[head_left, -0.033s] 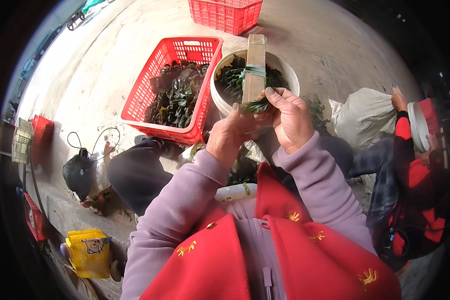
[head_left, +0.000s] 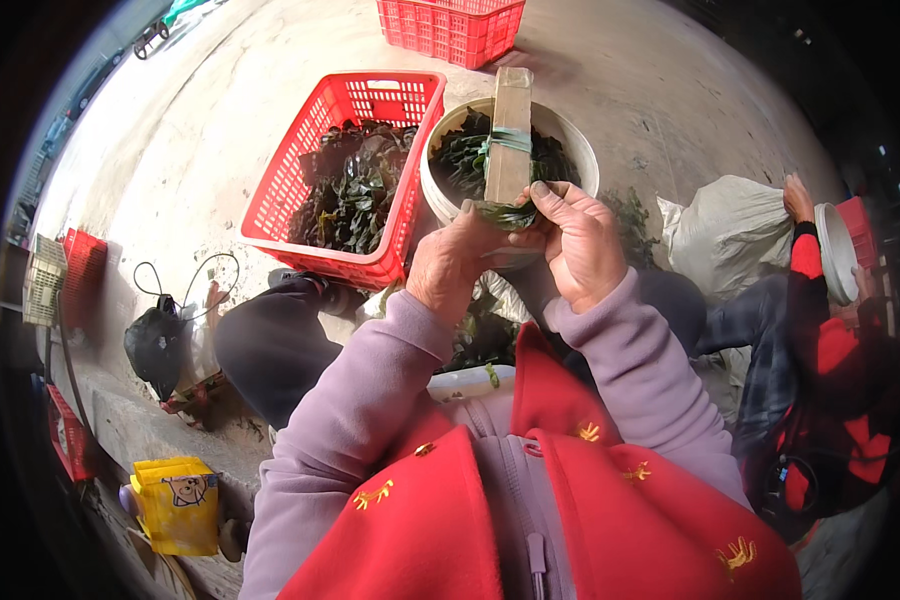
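A dark green strip of seaweed (head_left: 508, 215) is stretched between my two hands, just over the near rim of a white bucket (head_left: 582, 150). My left hand (head_left: 454, 255) pinches its left end, thumb on top. On the other end, my right hand (head_left: 582, 240) grips with thumb and curled fingers. Right behind the strip, a wooden board (head_left: 511, 110) with green cord tied around it lies across the bucket. More dark seaweed (head_left: 460, 160) fills the bucket beneath the board. Below my wrists, another heap of leaves (head_left: 485, 335) sits above a pale container's rim.
Left of the bucket stands a red plastic crate (head_left: 260, 215) of dark seaweed; another red crate (head_left: 450, 35) is farther back. A black bag (head_left: 157, 345) and a yellow bag (head_left: 177, 505) lie left. At right, another person's hand (head_left: 798, 198) touches a white sack (head_left: 735, 225).
My left hand has shifted very slightly left and up, and the seaweed strip lies a little differently between my fingers. Everything else stays put.
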`<state>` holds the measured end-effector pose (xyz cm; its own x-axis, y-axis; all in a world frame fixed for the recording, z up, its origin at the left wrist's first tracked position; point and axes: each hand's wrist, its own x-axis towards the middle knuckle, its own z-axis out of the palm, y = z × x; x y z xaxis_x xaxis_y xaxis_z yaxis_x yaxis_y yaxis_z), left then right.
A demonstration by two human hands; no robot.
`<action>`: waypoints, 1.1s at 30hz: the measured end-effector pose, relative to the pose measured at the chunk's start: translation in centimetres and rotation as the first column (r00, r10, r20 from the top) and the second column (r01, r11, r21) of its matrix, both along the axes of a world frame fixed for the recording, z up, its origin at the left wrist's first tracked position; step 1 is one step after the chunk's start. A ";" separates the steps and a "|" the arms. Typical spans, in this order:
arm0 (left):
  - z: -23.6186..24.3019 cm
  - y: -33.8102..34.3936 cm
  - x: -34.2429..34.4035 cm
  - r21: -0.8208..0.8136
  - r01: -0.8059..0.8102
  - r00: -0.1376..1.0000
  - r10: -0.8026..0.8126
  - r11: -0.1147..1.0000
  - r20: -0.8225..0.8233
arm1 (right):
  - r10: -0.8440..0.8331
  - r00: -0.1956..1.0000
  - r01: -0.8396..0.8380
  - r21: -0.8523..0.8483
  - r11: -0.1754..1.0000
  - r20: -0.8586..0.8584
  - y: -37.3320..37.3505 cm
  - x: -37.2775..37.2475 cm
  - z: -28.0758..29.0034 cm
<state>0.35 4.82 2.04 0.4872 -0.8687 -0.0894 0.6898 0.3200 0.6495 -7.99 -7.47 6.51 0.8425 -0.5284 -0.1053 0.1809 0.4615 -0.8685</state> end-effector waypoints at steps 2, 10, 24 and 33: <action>-0.4 -0.4 0.9 0.045 -0.126 0.992 0.127 0.991 -0.014 | -0.014 1.000 0.015 0.029 0.999 -0.010 0.1 -1.1 -1.2; 0.6 -0.9 0.9 0.450 -0.011 0.846 -0.231 0.893 0.480 | -0.123 0.973 0.206 -0.494 0.845 0.195 -0.2 -1.1 -4.0; 1.0 -0.5 0.4 0.036 -0.434 0.124 0.020 0.900 0.992 | 0.153 0.980 -0.116 0.262 0.958 -0.126 -0.6 -1.0 -6.3; -1.4 -0.4 3.7 0.296 0.153 0.895 -0.259 0.943 0.363 | 0.454 0.890 -0.445 0.313 0.839 0.047 -1.3 -1.6 -6.6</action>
<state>4.05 4.46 0.65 0.3411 -0.9264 -0.1597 0.3946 -0.0132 0.9188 -9.64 -8.82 -0.08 0.9737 -0.0293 -0.2259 -0.1337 0.7295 -0.6708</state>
